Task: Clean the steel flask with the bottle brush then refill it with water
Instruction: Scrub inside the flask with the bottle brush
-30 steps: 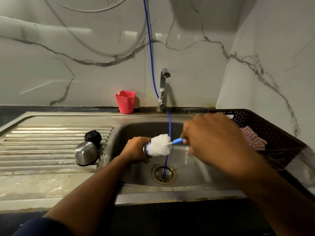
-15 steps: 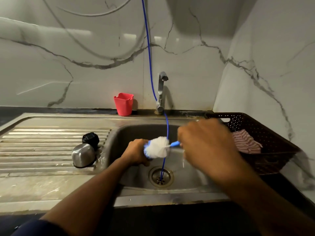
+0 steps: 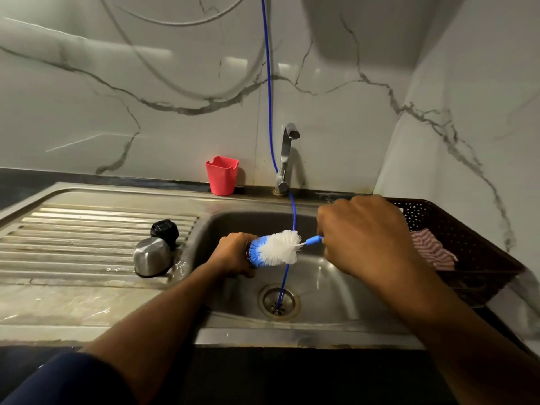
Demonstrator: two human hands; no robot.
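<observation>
Gripping the steel flask above the sink, the left hand risks slipping if the right hand, clenched on the bottle brush, shoves off-axis.

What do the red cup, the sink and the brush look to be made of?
Red cup: looks like plastic, matte and evenly coloured, with a moulded notched rim.
Sink: most likely stainless steel, brushed grey with soft reflections and water marks.
Brush: white and blue bristles, probably synthetic, on a thin wire stem with a blue, plastic-looking handle.
</observation>
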